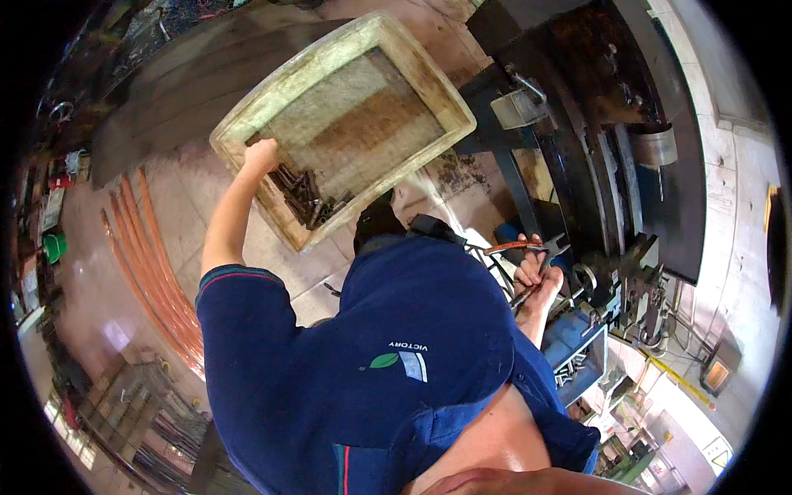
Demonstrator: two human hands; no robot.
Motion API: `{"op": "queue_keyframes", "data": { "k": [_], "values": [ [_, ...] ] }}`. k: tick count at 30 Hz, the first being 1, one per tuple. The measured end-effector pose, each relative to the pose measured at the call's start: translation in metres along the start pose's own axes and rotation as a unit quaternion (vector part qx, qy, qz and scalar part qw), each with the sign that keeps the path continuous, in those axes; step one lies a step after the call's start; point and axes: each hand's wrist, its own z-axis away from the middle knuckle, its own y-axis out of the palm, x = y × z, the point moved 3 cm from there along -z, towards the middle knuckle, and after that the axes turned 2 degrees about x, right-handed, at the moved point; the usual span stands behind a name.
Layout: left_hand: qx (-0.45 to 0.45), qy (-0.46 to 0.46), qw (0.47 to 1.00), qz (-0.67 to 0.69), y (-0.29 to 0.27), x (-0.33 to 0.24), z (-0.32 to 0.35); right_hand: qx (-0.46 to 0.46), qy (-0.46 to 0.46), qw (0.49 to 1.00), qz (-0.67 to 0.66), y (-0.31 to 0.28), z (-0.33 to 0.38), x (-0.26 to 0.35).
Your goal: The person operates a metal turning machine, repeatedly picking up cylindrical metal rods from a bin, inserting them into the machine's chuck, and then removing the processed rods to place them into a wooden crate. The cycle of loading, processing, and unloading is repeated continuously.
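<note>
My left hand [262, 155] is closed at the left inner side of a large pale, stained plastic tray [297, 78]. Whatever its fingers hold is hidden. Just below it, a heap of dark metal rod pieces [301, 198] lies in the tray's near left corner. On the right, beside the machine, my right hand [540, 285] is closed around pliers [505, 247] with orange handles. The plier jaws point right, and one handle sticks out to the left. A short dark rod-like part also shows under that hand, too small to identify.
A dark machine [577, 165] with a metal cylinder [653, 146] fills the right side. Below my right hand sits a blue bin [582, 375] of small metal parts. Long copper-coloured bars [153, 264] lie on the left floor. A green container [54, 247] stands far left.
</note>
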Motion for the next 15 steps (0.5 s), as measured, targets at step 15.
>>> {"op": "queue_keyframes", "data": {
  "k": [15],
  "values": [
    [-0.036,-0.078,0.988,0.130,0.015,-0.030,0.023,-0.021,0.029,0.999,-0.039,-0.013,-0.005,0.005]
  ]
}}
